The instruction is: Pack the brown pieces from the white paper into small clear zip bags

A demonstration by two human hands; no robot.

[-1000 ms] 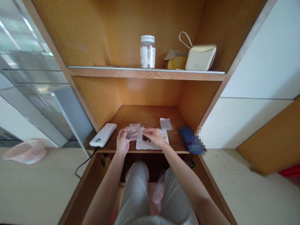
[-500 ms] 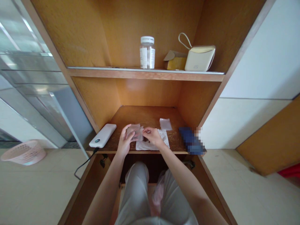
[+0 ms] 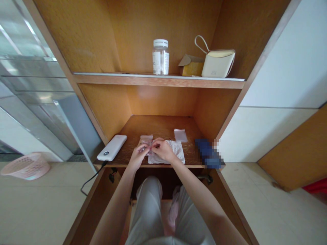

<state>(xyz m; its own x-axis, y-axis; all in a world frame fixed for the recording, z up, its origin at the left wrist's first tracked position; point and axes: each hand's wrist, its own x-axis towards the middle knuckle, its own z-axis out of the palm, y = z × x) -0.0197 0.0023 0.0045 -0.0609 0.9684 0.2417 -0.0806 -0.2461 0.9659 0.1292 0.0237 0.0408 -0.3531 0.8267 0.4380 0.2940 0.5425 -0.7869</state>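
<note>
My left hand point(image 3: 139, 154) is closed in a pinch on a small clear plastic bag point(image 3: 149, 148), its thumb and fingertips meeting at the bag's left side. From the other side my right hand point(image 3: 162, 149) pinches the same bag, and the fingers hide most of it. Just behind the left fingers lies another clear zip bag point(image 3: 146, 137), partly covered. A crinkled whitish translucent pouch point(image 3: 178, 149) is spread flat under and beside my right hand. Farther back on the wooden shelf lies a small flat zip bag point(image 3: 181, 135).
A white power bank point(image 3: 112, 147) with a black cable lies at the left. To the right is a blurred dark blue object point(image 3: 208, 153). The upper shelf point(image 3: 158, 81) carries a clear bottle point(image 3: 160, 58), a yellow box point(image 3: 192, 66) and a cream device point(image 3: 218, 63). A pink basket point(image 3: 25, 166) stands on the floor.
Both hands have drawn closer together on the small bag, which sits lower and mostly hidden by fingers. The left fingers have come off the clear bag behind.
</note>
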